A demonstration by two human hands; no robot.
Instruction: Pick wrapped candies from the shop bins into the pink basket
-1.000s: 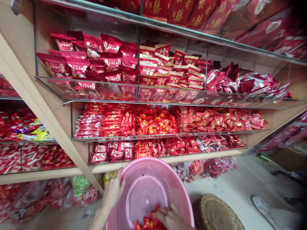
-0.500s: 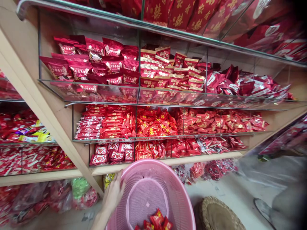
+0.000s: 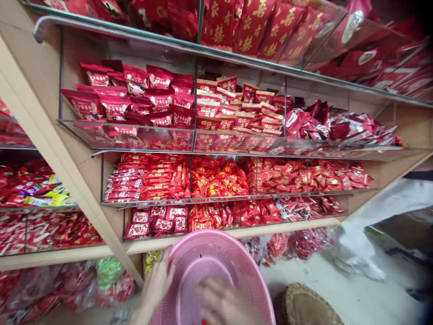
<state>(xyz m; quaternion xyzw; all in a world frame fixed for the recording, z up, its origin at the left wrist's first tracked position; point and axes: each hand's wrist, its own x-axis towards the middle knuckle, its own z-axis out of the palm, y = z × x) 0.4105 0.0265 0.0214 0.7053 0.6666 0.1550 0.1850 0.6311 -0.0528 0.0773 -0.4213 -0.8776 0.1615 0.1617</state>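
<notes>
Just beneath the blurred right hand (image 3: 223, 300), whose grip I could not tell, a sliver of red wrapper (image 3: 204, 322) showed at the near side of the pink mesh basket (image 3: 249, 261), farther from the left hand (image 3: 157, 280) clasping its left rim.

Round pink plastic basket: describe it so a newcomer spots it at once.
Find the glass-fronted wooden shelving of shiny red packets, then drop to its lowest pale ledge. In front of it is the round pink plastic basket, the person's left hand on its rim. Pink mesh walls distinguish it from the brown, woven-rimmed round object to its right.
</notes>
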